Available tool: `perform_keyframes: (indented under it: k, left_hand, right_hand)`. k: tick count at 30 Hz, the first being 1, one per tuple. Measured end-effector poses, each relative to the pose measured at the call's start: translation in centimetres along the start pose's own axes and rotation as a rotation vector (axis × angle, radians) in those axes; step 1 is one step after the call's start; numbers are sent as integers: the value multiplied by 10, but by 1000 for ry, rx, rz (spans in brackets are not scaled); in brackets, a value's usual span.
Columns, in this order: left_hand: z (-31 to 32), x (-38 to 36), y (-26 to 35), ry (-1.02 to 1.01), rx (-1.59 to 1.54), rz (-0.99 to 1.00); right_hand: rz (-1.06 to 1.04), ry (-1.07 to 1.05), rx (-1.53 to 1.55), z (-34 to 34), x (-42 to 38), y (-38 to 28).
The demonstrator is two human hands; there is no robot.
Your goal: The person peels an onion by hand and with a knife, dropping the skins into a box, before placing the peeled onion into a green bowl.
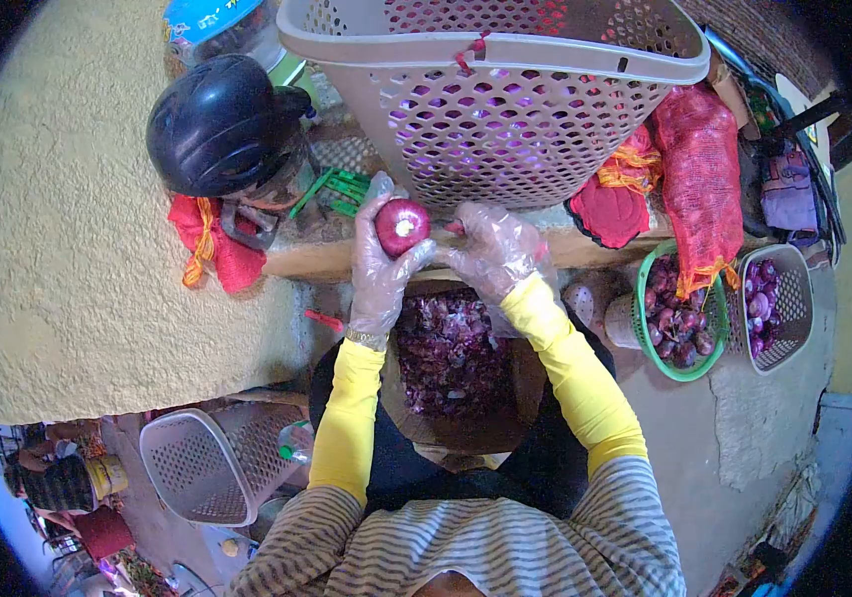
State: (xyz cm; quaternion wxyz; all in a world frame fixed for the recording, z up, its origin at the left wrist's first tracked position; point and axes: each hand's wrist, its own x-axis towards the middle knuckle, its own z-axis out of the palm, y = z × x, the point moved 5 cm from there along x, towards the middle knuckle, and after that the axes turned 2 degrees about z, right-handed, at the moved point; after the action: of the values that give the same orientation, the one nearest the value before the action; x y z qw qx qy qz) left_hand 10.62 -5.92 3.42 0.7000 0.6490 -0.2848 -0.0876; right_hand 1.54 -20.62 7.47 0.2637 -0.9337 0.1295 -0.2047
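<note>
In the head view my left hand point(378, 261), in a clear plastic glove, holds a red onion point(402, 226). The onion has a pale cut patch facing up. My right hand point(498, 254), gloved the same way, is just to the right of the onion with its fingers curled closed. A small reddish bit shows at its fingertips, but what it grips is mostly hidden. Below both hands, between my knees, a container holds a heap of dark purple onion skins point(451, 353).
A large grey perforated basket point(495, 55) stands ahead on a ledge. A black helmet point(217, 124) sits to its left, a red mesh sack point(699, 169) to its right. Onions fill a green basket point(680, 373) at right. Another grey basket point(197, 468) stands lower left, beside a plastic bottle point(295, 441).
</note>
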Motion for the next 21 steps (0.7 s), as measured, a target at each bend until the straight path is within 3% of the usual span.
perform_keyframes:
  k: [5,7,21]
  left_hand:
    - [3,-1,5,-10,47,-9]
    - [3,0,6,-6,116,123]
    - [1,-1,-1,19,190,163]
  right_hand:
    - [-66,13,15,0,-2,-5]
    - [-73,1,11,4,-2,-4]
    - [-97,-29,-62,5,-1,-7]
